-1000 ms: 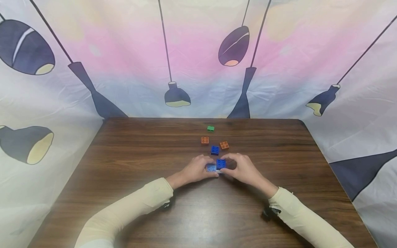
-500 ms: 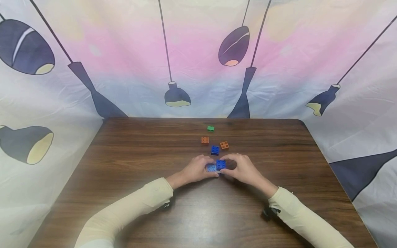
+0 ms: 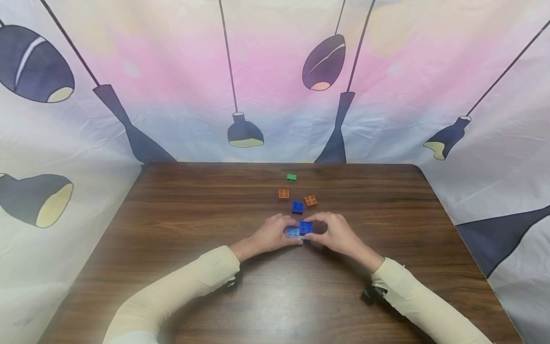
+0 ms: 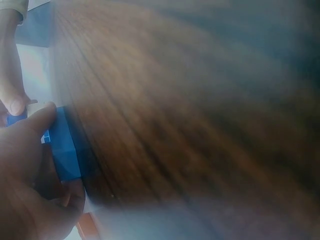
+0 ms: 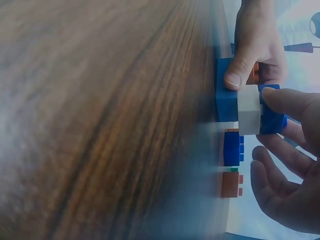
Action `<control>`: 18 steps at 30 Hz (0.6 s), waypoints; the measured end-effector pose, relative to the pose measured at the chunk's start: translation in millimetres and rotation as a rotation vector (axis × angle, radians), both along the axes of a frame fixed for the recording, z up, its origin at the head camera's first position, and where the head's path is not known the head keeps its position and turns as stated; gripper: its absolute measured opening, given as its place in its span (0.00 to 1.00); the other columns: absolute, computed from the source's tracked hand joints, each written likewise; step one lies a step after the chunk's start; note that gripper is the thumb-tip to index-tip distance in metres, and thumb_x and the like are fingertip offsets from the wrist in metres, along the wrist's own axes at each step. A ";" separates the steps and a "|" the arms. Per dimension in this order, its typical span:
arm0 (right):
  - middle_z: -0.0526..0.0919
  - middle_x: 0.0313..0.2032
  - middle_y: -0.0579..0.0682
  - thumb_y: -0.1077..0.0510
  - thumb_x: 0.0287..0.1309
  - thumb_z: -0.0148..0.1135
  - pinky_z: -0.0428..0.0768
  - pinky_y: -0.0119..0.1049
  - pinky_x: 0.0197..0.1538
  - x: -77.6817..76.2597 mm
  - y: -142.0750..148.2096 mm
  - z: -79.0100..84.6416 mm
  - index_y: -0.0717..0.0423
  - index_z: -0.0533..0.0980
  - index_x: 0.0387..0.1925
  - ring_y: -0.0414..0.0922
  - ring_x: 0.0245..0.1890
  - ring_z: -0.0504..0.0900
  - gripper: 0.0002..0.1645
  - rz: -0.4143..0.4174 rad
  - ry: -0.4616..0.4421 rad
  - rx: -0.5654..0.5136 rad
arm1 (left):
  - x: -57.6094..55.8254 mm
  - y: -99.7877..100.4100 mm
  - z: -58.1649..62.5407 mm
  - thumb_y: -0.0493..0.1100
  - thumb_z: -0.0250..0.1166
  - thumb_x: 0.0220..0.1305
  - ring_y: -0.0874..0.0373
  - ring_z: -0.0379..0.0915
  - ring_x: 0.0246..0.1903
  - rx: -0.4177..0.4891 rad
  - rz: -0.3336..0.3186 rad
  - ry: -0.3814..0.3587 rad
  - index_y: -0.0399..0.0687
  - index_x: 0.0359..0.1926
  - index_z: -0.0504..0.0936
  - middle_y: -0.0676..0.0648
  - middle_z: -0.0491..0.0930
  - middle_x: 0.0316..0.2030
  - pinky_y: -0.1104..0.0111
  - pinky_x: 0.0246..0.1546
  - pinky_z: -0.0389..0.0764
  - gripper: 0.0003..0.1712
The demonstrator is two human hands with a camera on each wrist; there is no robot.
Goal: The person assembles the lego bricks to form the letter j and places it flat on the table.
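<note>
In the head view my left hand (image 3: 270, 234) grips a light blue toy building brick (image 3: 292, 232) low over the table, its thumb along the near side. A white brick (image 5: 248, 110) sits on the right part of the light blue one, as the right wrist view shows. Above the white brick is a dark blue brick (image 3: 306, 227), which my right hand (image 3: 339, 233) pinches between thumb and fingers. The left wrist view catches the light blue brick's long side (image 4: 65, 150) beside my left thumb.
Just beyond my hands stands another dark blue brick (image 3: 298, 208). Two orange bricks, one at the left (image 3: 284, 193) and one at the right (image 3: 311, 200), lie farther back. A green brick (image 3: 291, 177) is near the wooden table's (image 3: 193, 200) far edge.
The dark blue brick in my right hand has come down slightly onto the white brick, and less white shows below it. My left hand stays in place.
</note>
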State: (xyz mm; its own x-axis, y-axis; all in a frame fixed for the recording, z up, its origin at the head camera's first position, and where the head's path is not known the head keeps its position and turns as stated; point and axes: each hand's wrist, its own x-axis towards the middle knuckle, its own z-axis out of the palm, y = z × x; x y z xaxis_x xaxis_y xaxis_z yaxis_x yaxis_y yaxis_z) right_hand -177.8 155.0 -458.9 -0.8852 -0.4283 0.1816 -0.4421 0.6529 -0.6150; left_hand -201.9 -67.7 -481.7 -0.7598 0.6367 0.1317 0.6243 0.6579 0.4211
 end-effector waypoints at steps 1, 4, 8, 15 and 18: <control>0.86 0.44 0.44 0.49 0.51 0.74 0.81 0.42 0.44 -0.2 0.1 0.3 0.46 0.82 0.47 0.44 0.44 0.83 0.20 0.000 0.003 0.004 | 0.1 0.0 0.1 0.62 0.71 0.54 0.62 0.75 0.39 0.000 0.000 -0.002 0.48 0.50 0.84 0.52 0.85 0.43 0.72 0.38 0.74 0.29; 0.86 0.44 0.44 0.49 0.51 0.75 0.81 0.44 0.46 -1.3 0.0 1.2 0.46 0.83 0.47 0.44 0.45 0.83 0.20 -0.002 0.004 0.021 | 0.2 0.2 0.2 0.62 0.70 0.54 0.62 0.76 0.40 -0.003 0.003 -0.002 0.48 0.50 0.83 0.52 0.85 0.44 0.71 0.39 0.74 0.29; 0.86 0.43 0.43 0.49 0.50 0.75 0.80 0.45 0.46 -1.9 -0.1 2.6 0.46 0.83 0.46 0.44 0.44 0.82 0.20 -0.003 0.000 0.047 | 0.3 0.7 0.4 0.62 0.70 0.54 0.61 0.76 0.41 -0.004 0.004 -0.001 0.48 0.50 0.83 0.52 0.85 0.44 0.71 0.40 0.75 0.30; 0.86 0.41 0.42 0.48 0.49 0.75 0.78 0.47 0.47 -1.4 -0.5 3.6 0.44 0.83 0.45 0.43 0.43 0.82 0.20 -0.010 -0.003 0.068 | 0.9 0.6 1.4 0.62 0.70 0.55 0.60 0.77 0.41 0.001 0.001 -0.003 0.48 0.50 0.83 0.51 0.85 0.45 0.70 0.41 0.75 0.29; 0.86 0.42 0.42 0.48 0.49 0.75 0.77 0.49 0.49 -1.4 -1.4 3.0 0.44 0.83 0.46 0.43 0.44 0.82 0.20 -0.012 -0.006 0.077 | 1.2 0.2 1.3 0.62 0.70 0.55 0.60 0.77 0.41 0.002 0.004 -0.004 0.48 0.50 0.83 0.51 0.85 0.44 0.70 0.40 0.75 0.29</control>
State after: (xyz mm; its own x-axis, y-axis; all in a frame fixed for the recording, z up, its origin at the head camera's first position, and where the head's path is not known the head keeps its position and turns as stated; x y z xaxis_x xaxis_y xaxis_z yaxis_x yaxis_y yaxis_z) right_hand -179.2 153.6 -455.9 -0.8915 -0.4299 0.1431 -0.4301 0.7036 -0.5657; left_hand -200.7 -67.5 -480.4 -0.7627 0.6337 0.1293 0.6200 0.6595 0.4249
